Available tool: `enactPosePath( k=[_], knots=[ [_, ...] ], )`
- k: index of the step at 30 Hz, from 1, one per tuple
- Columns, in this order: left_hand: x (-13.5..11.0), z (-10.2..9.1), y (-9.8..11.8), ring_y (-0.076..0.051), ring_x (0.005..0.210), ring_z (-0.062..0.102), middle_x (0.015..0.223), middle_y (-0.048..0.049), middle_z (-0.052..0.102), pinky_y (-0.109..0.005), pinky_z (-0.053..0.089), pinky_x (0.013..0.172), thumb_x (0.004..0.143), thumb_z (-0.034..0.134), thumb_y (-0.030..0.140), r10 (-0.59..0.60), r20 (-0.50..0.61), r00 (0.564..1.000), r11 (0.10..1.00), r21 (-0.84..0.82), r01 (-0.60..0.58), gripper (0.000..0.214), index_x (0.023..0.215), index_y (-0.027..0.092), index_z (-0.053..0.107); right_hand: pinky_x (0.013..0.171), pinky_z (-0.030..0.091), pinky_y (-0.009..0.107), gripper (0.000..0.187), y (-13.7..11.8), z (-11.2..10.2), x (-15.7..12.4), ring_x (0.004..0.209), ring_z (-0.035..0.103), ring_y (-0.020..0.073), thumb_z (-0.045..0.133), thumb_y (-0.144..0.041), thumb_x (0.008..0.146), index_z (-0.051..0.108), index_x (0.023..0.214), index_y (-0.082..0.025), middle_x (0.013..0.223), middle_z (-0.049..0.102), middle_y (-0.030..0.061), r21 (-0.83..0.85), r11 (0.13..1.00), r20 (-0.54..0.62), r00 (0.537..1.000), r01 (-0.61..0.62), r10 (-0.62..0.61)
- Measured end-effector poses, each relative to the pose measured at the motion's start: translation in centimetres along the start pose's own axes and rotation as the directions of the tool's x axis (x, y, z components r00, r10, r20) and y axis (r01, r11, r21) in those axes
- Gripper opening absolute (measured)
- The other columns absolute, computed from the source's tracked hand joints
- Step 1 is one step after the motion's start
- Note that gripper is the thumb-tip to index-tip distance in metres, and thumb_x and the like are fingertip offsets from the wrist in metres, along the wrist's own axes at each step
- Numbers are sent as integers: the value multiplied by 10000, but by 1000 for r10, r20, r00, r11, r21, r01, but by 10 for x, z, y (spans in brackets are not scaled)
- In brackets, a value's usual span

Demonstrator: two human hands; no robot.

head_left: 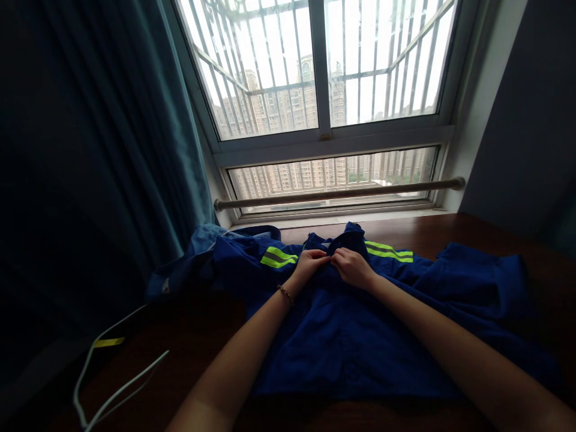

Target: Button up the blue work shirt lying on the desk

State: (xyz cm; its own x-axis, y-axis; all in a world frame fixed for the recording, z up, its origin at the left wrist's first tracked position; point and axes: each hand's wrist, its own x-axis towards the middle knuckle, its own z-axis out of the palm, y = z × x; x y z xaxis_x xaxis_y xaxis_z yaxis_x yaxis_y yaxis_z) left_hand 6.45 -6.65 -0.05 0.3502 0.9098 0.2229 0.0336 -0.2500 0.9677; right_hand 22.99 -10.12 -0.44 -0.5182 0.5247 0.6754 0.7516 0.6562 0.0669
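Note:
A blue work jacket [342, 336] with yellow-green and grey reflective strips lies spread on a dark wooden surface, its collar toward the window. Just below the collar [348, 243], my left hand [311, 263] pinches the front of the jacket with its fingertips. My right hand [351, 267] is beside it, almost touching, its fingers curled closed on the same part of the front. Whatever small fastening may sit between the fingertips is hidden. One sleeve [486, 279] stretches out to the right. A beaded bracelet [285, 294] circles my left wrist.
Other folded blue clothing [198, 249] lies at the left, against a blue curtain [180, 150]. A white cable [121, 393] loops over the wooden surface [418, 227] at lower left, near a yellow tag [109, 342]. A rail [342, 194] crosses the barred window behind.

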Motion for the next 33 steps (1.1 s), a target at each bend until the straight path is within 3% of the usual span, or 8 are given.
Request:
enactPosePath(
  k=[5, 10, 15, 21, 24, 28, 30, 33],
  knots=[
    [1, 3, 1, -159, 670, 562, 699, -34, 650, -237, 426, 617, 611, 687, 323, 117, -46, 992, 982, 157, -109, 200, 697, 143, 676, 684, 443, 293, 203, -1, 2, -2, 767, 514, 172, 362, -173, 870, 556, 816, -146, 808, 546, 83, 1, 1000, -37, 999, -21, 21],
    [-3, 7, 3, -173, 702, 563, 742, -50, 648, -264, 431, 683, 696, 614, 293, 208, -20, 978, 952, 233, -198, 164, 754, 158, 686, 825, 445, 325, 354, -2, -2, -1, 1027, 477, 210, 389, -163, 847, 419, 1199, -135, 1215, 452, 128, 40, 999, -103, 994, -26, 30],
    [-17, 12, 9, -204, 823, 531, 818, -72, 623, -305, 368, 845, 722, 597, 268, 347, 29, 937, 846, 421, -326, 108, 681, 213, 681, 783, 450, 332, 322, 2, -3, -1, 893, 503, 199, 383, -147, 846, 456, 1159, -153, 1002, 571, 96, 16, 998, -34, 998, 57, -56],
    [-13, 14, 8, -187, 779, 563, 827, -61, 638, -281, 421, 758, 730, 584, 276, 269, 14, 963, 919, 297, -261, 141, 777, 189, 685, 675, 434, 294, 192, 9, 0, -4, 786, 484, 191, 372, -221, 881, 541, 942, -155, 783, 544, 75, -67, 997, -47, 998, 46, -49],
    [-5, 10, 3, -180, 774, 585, 818, -59, 660, -276, 437, 747, 701, 604, 245, 148, -24, 989, 979, 145, -143, 157, 802, 151, 679, 648, 421, 287, 213, 13, 2, -6, 764, 467, 190, 348, -215, 892, 553, 864, -162, 755, 522, 73, -128, 992, -69, 997, 11, -20],
    [-1, 5, -1, -167, 768, 597, 854, -64, 669, -272, 446, 740, 621, 677, 203, -33, 133, 991, 994, -97, 46, 276, 886, 129, 658, 652, 413, 293, 233, 16, 3, -9, 755, 450, 190, 340, -202, 893, 550, 802, -161, 747, 504, 72, -191, 981, -78, 997, -22, 7],
    [-2, 4, -1, -156, 748, 597, 860, -63, 668, -263, 447, 718, 616, 695, 226, -49, 200, 979, 985, -155, 81, 341, 938, 130, 642, 655, 413, 298, 236, 17, 4, -9, 760, 449, 192, 337, -204, 894, 547, 793, -163, 748, 501, 72, -178, 984, -83, 997, -19, 4],
    [-4, 5, -1, -136, 690, 589, 808, -51, 667, -242, 441, 671, 617, 699, 248, -49, 198, 979, 985, -152, 80, 349, 940, 131, 641, 650, 416, 301, 240, 16, 6, -10, 760, 448, 193, 331, -216, 899, 541, 795, -168, 750, 502, 73, -145, 989, -99, 995, -14, 0]
  ],
)
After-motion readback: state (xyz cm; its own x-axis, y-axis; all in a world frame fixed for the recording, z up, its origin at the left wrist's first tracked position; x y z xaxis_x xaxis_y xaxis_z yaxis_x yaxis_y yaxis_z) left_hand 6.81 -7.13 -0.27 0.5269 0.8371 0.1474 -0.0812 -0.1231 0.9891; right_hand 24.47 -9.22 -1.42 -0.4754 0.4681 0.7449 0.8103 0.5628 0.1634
